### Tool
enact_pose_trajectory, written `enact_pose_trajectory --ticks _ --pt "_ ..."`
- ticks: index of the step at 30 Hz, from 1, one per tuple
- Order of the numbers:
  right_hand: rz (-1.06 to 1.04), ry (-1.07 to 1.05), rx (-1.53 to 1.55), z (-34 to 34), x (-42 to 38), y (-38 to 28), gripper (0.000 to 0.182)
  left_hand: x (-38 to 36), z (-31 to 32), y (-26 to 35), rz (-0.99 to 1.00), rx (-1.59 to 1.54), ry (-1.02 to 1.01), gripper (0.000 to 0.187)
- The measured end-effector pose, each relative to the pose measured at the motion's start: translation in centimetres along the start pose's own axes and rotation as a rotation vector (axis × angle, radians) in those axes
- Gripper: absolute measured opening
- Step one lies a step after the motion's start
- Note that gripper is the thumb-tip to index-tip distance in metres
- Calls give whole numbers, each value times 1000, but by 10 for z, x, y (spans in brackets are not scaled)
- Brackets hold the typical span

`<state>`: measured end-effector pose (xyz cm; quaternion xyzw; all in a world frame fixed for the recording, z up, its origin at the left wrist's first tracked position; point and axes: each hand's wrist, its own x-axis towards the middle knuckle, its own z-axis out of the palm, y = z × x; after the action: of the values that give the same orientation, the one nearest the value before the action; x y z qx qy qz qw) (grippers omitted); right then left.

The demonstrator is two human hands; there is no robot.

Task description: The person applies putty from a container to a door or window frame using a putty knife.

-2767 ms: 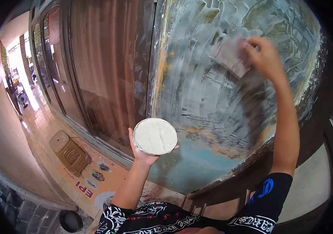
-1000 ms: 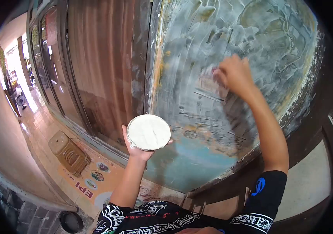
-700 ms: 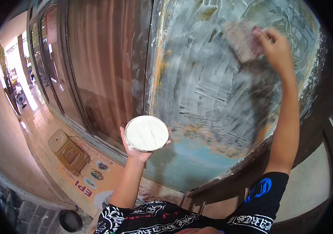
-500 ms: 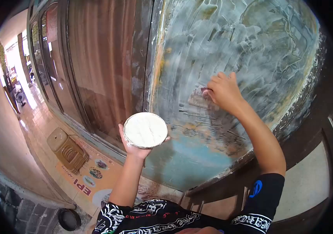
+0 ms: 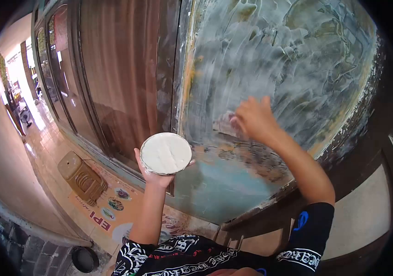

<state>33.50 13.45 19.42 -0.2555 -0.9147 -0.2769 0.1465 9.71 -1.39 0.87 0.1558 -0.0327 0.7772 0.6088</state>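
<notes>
My left hand (image 5: 154,176) is wrapped under a round tub of white putty (image 5: 165,153), its open top facing up. Smooth white paste with a ridge across it fills the tub. Higher and to the right, my right hand (image 5: 257,118) grips a putty knife (image 5: 224,125) whose wide blade is against the wall panel (image 5: 233,83). Motion blurs the blade and fingers, and the handle is mostly hidden in the grip. Whitish smears cover the panel's upper part; below the blade are rough dark patches and bare blue-green paint.
Left of the panel is a window (image 5: 118,69) with brown curtains behind the glass. A brown plastic stool (image 5: 82,177) stands on an orange printed banner (image 5: 102,202). A dark round basin (image 5: 85,259) sits at lower left, and wooden furniture (image 5: 366,207) is at right.
My right hand has moved down and to the left with the putty knife along the panel. The tub in my left hand sits slightly further left in view.
</notes>
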Motion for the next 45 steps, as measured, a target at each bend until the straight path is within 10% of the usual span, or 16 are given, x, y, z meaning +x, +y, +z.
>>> enact_pose_trajectory --ticks 3,10,14,19,23,28,33,37,45 --pt "-66 91 -138 49 0 6 22 -2 0 2 -9 -24 3 93" --pt "308 711 63 -116 21 108 19 -1 -1 7 15 -2 17 90" --pt "236 704 109 -96 -3 68 16 -5 -2 12 17 -1 24 91" --pt "-29 72 -77 58 -28 -30 17 -3 -7 11 -4 -4 -21 93" --pt "30 169 -212 63 -4 -7 20 -3 -2 9 -48 -23 -5 94" --pt "291 808 -171 -69 22 70 20 -5 -5 18 -31 -67 0 93" --pt "307 641 17 -68 -2 28 19 -12 -17 36 18 -75 -29 92" --pt "26 41 -62 40 -26 -53 13 -15 -10 44 42 -53 -2 91" --pt "163 263 -193 24 26 -2 17 -16 -8 52 17 -39 19 90"
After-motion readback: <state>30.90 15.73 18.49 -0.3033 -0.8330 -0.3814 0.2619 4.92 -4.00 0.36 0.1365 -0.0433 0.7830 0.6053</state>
